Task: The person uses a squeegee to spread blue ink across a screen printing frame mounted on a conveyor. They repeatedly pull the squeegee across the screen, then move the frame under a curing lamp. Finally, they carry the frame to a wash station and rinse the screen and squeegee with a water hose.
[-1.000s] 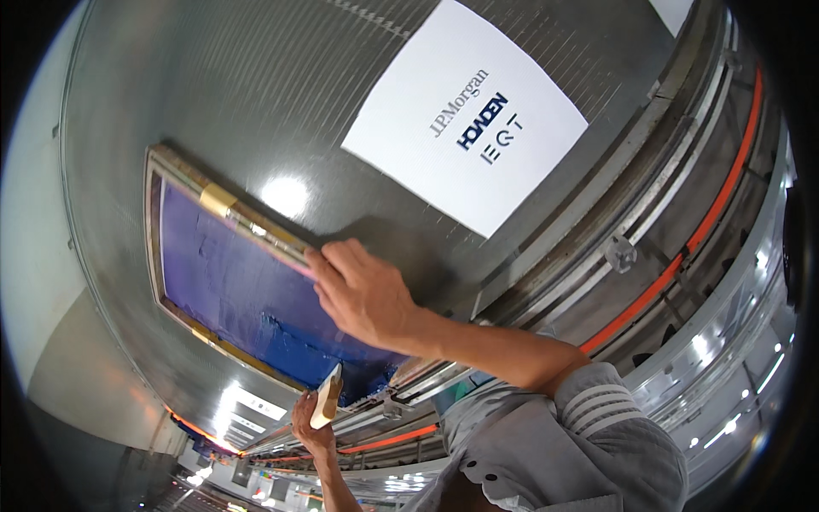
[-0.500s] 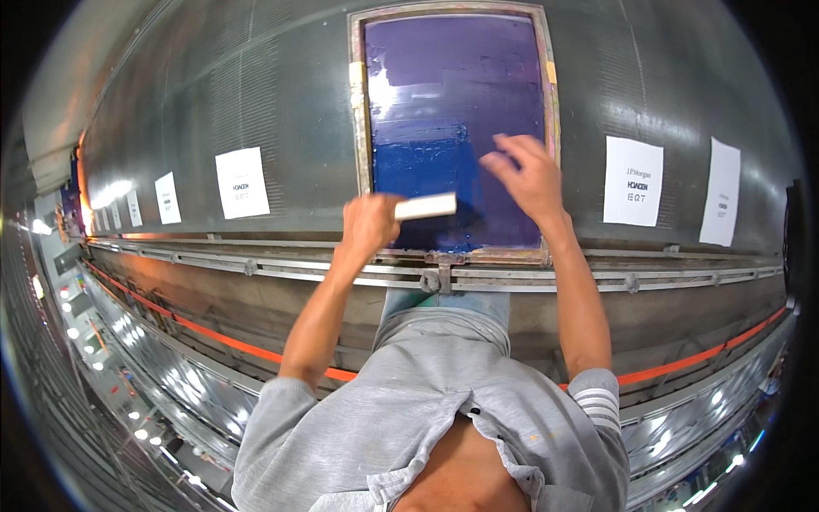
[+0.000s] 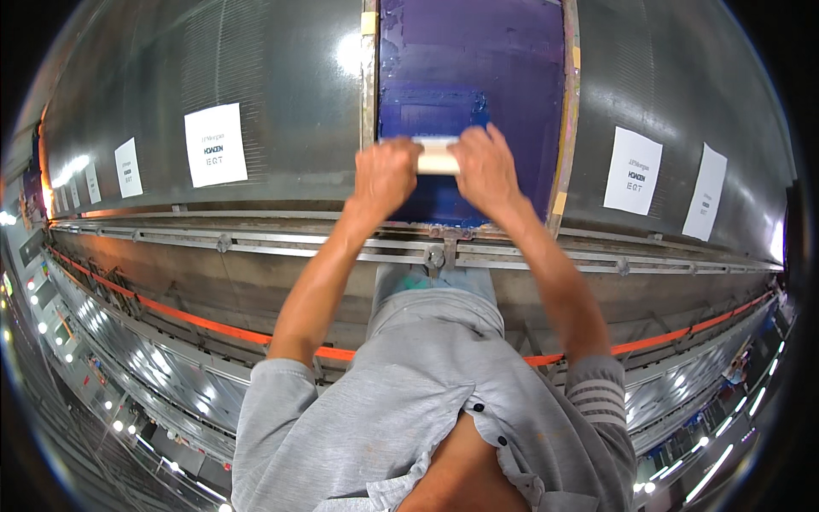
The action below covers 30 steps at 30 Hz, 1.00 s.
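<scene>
Head view: left hand (image 3: 388,179) and right hand (image 3: 486,171) grasp a squeegee (image 3: 438,157) near twelve o'clock, apparently spreading blue ink (image 3: 439,118); the next stroke likely needs even pressure.

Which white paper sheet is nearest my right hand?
The first white rectangular paper sheet right of the purple rectangular framed screen; another sheet lies farther right, the rest lie left.

Head-worn fisheye view, steeply downward over both hands (image 3: 388,175)
</scene>
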Each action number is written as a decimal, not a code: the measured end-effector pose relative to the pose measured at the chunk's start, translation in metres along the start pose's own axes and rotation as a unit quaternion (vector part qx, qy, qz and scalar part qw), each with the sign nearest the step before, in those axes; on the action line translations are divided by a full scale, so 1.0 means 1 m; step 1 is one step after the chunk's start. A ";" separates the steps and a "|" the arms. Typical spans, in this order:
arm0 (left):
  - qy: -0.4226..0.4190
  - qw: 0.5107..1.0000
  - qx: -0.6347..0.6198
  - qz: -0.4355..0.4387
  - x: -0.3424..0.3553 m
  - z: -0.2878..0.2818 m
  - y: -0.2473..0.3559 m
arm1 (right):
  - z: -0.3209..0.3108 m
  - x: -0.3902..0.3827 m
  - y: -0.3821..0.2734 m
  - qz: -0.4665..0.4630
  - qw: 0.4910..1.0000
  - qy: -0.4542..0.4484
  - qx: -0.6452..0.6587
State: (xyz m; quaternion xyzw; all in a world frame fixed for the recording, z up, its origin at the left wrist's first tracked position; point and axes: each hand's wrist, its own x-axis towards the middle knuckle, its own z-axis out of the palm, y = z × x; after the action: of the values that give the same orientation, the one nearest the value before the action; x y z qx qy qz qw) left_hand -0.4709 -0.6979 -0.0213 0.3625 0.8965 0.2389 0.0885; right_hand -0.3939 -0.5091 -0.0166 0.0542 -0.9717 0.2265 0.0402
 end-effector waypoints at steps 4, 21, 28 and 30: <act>0.024 1.000 -0.013 0.009 -0.089 0.004 0.035 | 0.010 -0.082 -0.060 0.056 0.997 -0.043 0.001; -0.090 0.993 0.076 -0.020 0.100 -0.023 -0.028 | -0.014 0.078 0.046 0.043 0.996 -0.076 0.008; -0.080 0.996 -0.023 -0.030 -0.061 -0.005 0.024 | 0.000 -0.060 -0.045 0.084 0.991 -0.097 0.049; -0.047 0.998 -0.027 -0.024 -0.072 -0.007 0.033 | -0.008 -0.068 -0.057 0.094 0.983 -0.151 0.031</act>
State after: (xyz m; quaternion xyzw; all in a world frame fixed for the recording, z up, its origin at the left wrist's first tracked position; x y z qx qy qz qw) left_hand -0.4008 -0.7299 0.0000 0.3487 0.8931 0.2438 0.1462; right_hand -0.3185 -0.5501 0.0085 -0.0026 -0.9598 0.2487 -0.1305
